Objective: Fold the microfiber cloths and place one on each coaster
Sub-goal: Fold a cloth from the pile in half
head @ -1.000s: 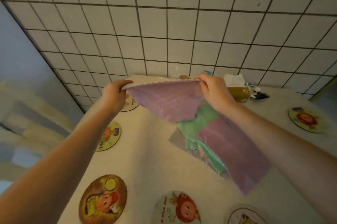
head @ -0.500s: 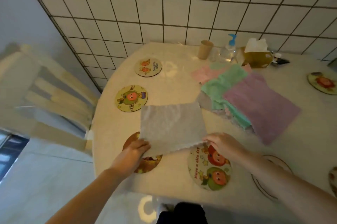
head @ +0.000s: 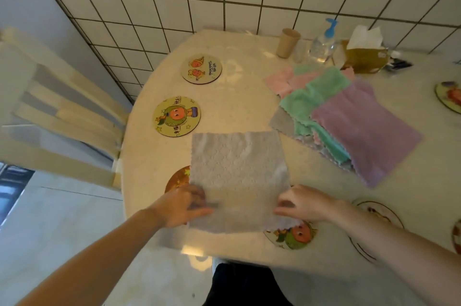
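A grey microfiber cloth (head: pixel 237 176) lies spread flat near the table's front edge, over parts of two coasters (head: pixel 177 179) (head: pixel 291 234). My left hand (head: pixel 184 206) pinches its near left corner and my right hand (head: pixel 303 203) pinches its near right corner. A pile of purple, green, pink and grey cloths (head: pixel 349 116) lies to the right behind it. Bare cartoon coasters sit at the left (head: pixel 176 116) and far left (head: pixel 201 69), with others at the right edge (head: pixel 449 96) and under my right forearm (head: pixel 374 208).
A paper cup (head: pixel 287 42), a pump bottle (head: pixel 324 41) and a tissue box (head: pixel 364 56) stand by the tiled wall. A pale wooden chair (head: pixel 57 111) stands left of the round table (head: pixel 244 106). The table's front edge is right below my hands.
I lifted the cloth off the pile and brought it down toward me. It now lies flat on the table, pulled slightly nearer to the front edge, both hands still at its near corners.
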A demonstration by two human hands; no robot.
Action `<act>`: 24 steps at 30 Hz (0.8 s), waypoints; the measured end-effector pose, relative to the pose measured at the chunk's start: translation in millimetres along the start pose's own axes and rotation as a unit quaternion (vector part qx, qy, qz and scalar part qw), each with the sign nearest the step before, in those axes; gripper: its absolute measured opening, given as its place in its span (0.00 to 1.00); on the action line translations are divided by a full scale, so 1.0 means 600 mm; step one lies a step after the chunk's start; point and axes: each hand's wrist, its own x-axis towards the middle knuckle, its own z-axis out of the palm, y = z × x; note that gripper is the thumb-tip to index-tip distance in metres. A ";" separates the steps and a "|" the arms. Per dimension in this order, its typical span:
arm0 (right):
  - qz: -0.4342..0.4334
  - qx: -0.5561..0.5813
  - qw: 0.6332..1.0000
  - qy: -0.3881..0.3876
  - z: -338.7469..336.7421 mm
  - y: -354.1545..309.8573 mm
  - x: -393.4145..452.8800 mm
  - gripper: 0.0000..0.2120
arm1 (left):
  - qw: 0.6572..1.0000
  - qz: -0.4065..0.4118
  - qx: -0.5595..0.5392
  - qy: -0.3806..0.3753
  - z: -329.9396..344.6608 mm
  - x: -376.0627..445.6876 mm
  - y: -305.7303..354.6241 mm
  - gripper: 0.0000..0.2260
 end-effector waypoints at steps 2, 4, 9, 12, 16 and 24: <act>0.010 0.013 1.000 0.022 -0.041 0.001 0.025 0.17 | 0.997 -0.046 -0.054 -0.009 -0.039 0.038 -0.011 0.31; 0.012 0.008 0.996 0.093 -0.079 0.009 0.058 0.12 | 0.996 -0.063 -0.034 0.055 -0.076 0.080 -0.021 0.24; 0.031 0.006 0.983 0.183 -0.145 0.049 0.168 0.17 | 0.975 -0.153 0.007 0.161 -0.129 0.186 -0.045 0.18; 0.037 -0.028 0.981 0.186 -0.158 0.066 0.220 0.19 | 0.968 -0.187 0.013 0.165 -0.130 0.225 -0.051 0.17; 0.011 -0.116 0.974 0.195 -0.156 0.085 0.253 0.16 | 0.966 -0.190 0.018 0.173 -0.127 0.235 -0.057 0.10; 0.013 -0.148 0.948 0.281 -0.193 0.085 0.282 0.06 | 0.961 -0.184 -0.031 0.205 -0.155 0.217 -0.112 0.05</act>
